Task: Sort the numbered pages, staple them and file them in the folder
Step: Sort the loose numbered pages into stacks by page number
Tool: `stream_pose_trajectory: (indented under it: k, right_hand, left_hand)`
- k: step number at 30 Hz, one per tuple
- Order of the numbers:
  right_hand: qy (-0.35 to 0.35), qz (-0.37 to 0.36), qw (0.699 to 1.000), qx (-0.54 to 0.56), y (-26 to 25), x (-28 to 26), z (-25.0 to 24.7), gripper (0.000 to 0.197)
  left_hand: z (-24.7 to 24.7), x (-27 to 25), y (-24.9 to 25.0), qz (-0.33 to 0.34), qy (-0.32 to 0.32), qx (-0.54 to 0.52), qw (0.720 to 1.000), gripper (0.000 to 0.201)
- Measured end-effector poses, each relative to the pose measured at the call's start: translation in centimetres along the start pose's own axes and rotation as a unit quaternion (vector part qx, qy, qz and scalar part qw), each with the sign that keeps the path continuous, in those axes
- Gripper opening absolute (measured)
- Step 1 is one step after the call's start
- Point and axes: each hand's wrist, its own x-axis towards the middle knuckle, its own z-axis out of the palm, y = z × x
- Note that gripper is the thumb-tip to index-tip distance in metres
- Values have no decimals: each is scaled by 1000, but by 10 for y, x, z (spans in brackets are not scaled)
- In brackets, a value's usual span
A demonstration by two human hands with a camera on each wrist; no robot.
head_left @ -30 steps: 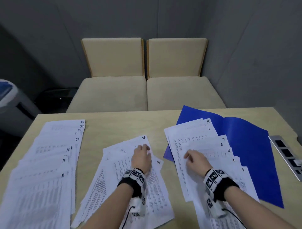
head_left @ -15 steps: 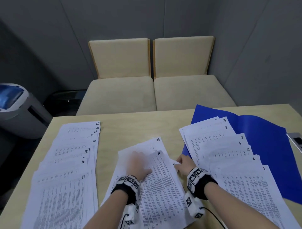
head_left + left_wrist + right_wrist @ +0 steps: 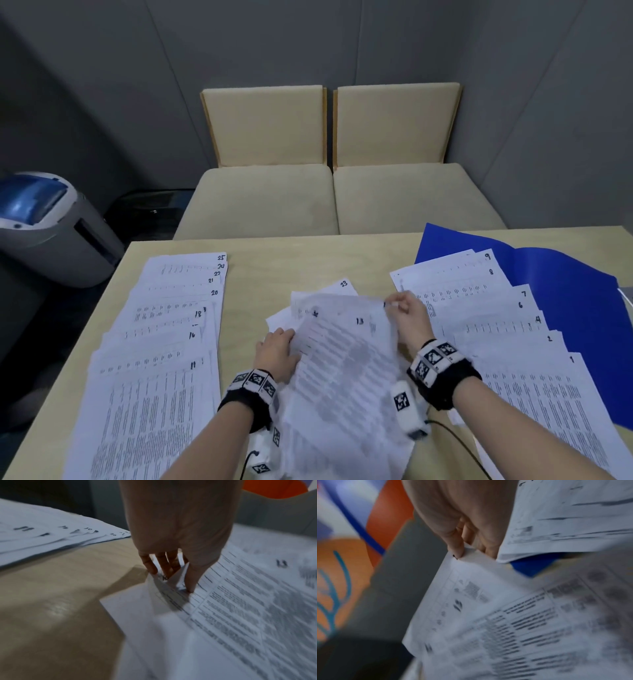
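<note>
A loose middle pile (image 3: 342, 286) of printed pages lies on the table, with a sheet marked 23 at its far end. Both hands hold one blurred sheet (image 3: 342, 377) raised off this pile. My left hand (image 3: 286, 334) pinches its left edge, thumb on top (image 3: 171, 580). My right hand (image 3: 394, 305) pinches its far right corner (image 3: 467, 553), hiding the number there. A "13" (image 3: 359, 321) shows on or through the sheet; I cannot tell which. A left fan (image 3: 154, 342) shows 11 to 25. A right fan (image 3: 496, 325) shows 1 to 9 on the open blue folder (image 3: 565, 308).
The pale wooden table (image 3: 267, 267) has a bare strip between the left fan and the middle pile. Two beige seats (image 3: 329, 198) stand behind the far edge. A grey bin with a blue lid (image 3: 44, 219) stands on the floor at the left.
My right hand left the right fan, crossed to the middle pile and took a sheet's corner. My left hand shifted to its left edge. The sheet now rises off the pile.
</note>
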Motion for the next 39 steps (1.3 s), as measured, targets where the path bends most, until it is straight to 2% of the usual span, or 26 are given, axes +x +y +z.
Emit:
stream_pose_trajectory:
  k: [2,4,7,9,13,15,18,20,23,25,28,31,33,35,37,39]
  right_hand:
    - [39,-37,995,89,-31,3,-8,19]
    - [66,-75,983,152,-64,8,-23,17]
    - [94,-114,959,241,-107,22,-52,24]
    - [110,-118,945,285,-130,29,-73,28]
    - [118,-139,935,304,-162,33,-108,29]
    - [110,-143,947,267,-166,36,-116,29]
    - [58,-140,982,110,-156,37,-110,27]
    - [-32,-135,990,-11,-140,33,-92,25]
    - [-193,-118,965,-132,-103,18,-43,17]
    - [-244,-90,951,-166,-72,13,-8,19]
    - [-205,-28,966,-155,-37,11,32,8]
    - [-197,19,976,-87,-36,6,51,9]
    - [-187,39,981,-42,-41,4,57,8]
    - [-175,25,983,-50,-42,4,62,8]
    - [-194,24,979,-63,-42,8,67,5]
    - [-223,54,972,-41,-40,14,66,13]
  left_hand:
    - [1,1,-2,-9,13,-27,1000,15]
    - [1,2,-6,-14,16,-52,998,21]
    - [-1,4,-14,-14,-2,-71,997,24]
    - [-6,5,-19,-7,-20,-81,996,18]
    - [-17,5,-25,-16,-36,-84,996,7]
    - [-23,4,-25,-15,-40,-89,995,5]
    - [-37,5,-23,-13,-39,-135,990,5]
    - [-47,7,-20,-4,-38,-179,983,8]
    - [-60,10,-17,24,-51,-247,967,15]
    - [-69,8,-9,41,-73,-280,956,13]
    - [-78,3,5,59,-96,-316,942,14]
    - [-80,1,7,63,-114,-309,942,16]
    - [-79,0,6,56,-122,-311,941,25]
    - [-79,0,5,38,-142,-330,933,39]
    - [-76,0,3,33,-166,-320,932,44]
    - [-73,-1,-1,45,-165,-265,949,35]
